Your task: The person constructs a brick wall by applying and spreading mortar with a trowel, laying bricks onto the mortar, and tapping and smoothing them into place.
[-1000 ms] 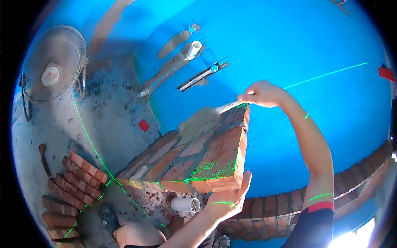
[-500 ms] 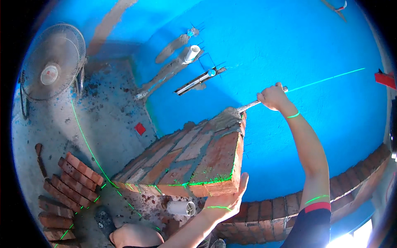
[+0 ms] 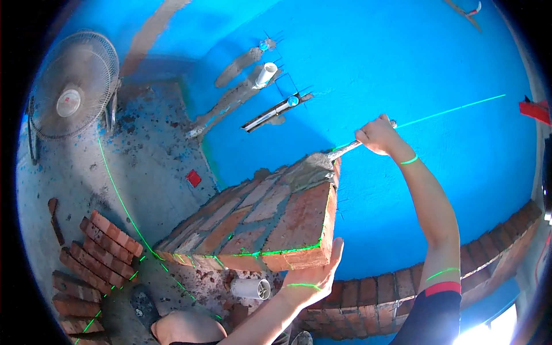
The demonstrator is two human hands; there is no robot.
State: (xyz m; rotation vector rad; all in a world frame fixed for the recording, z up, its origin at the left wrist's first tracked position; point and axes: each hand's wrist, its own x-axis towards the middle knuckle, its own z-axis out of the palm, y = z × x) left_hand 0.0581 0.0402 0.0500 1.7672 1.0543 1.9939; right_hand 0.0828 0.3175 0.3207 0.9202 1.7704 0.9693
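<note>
A low brick wall (image 3: 247, 218) with grey mortar joints runs from the left toward the middle, a brick (image 3: 302, 221) at its near right end. My right hand (image 3: 379, 135) is closed round the handle of a trowel (image 3: 343, 150). The mortar-smeared blade rests at the far right corner of the wall, over grey mortar (image 3: 307, 169). Below, my left hand (image 3: 319, 276) lies flat against the brick's near right corner, fingers stretched upward along its end. Part of that hand is hidden behind the brick. A green laser line crosses the brick's near edge.
A standing fan (image 3: 72, 95) is at the far left. Stacked bricks (image 3: 106, 253) lie at lower left, and a white pipe (image 3: 251, 288) stands below the wall. More pipes (image 3: 266, 75) come out of the blue wall (image 3: 402, 75). A curved brick wall (image 3: 385, 290) runs along the right.
The trowel blade has shifted slightly left over the mortar at the corner. Green light on the brick's near edge has narrowed from a speckled band to a thin line. My left hand stays against the brick.
</note>
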